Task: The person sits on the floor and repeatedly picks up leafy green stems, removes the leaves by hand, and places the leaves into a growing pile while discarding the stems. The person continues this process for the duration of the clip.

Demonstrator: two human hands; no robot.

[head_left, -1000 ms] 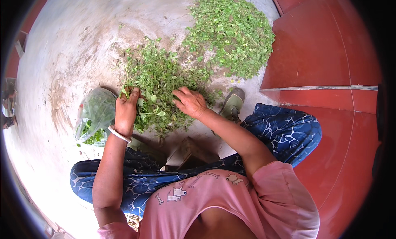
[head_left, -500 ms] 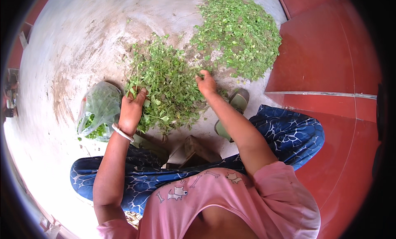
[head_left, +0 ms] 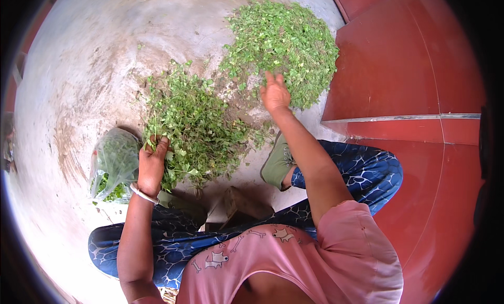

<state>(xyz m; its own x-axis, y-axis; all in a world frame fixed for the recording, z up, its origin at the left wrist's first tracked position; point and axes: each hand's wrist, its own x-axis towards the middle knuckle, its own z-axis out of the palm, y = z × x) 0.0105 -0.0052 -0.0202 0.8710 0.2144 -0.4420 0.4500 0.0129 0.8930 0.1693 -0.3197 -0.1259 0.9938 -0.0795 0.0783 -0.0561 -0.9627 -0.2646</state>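
Note:
Stems of leafy green herb [head_left: 177, 156] poke out around the fingers of my left hand [head_left: 152, 165], which is closed on them at the left edge of the nearer herb pile [head_left: 202, 120]. A white bangle circles that wrist. My right hand [head_left: 275, 95] reaches over the near side of the farther herb pile [head_left: 283, 39], its fingers stretched out and apart. Nothing shows in it. Loose leaves, stems and dirt lie on the floor between the two piles.
A clear plastic bag [head_left: 116, 159] of greens stands left of my left hand. My green shoe [head_left: 277, 165] is right of the nearer pile. Close to me sits a brown wooden block [head_left: 239, 207]. Red panels [head_left: 386, 67] border the grey floor [head_left: 113, 41] on the right.
My right hand has moved away from the nearer pile to the farther one, and its fingers have spread. My left hand keeps its place at the nearer pile's edge. The view has shifted slightly.

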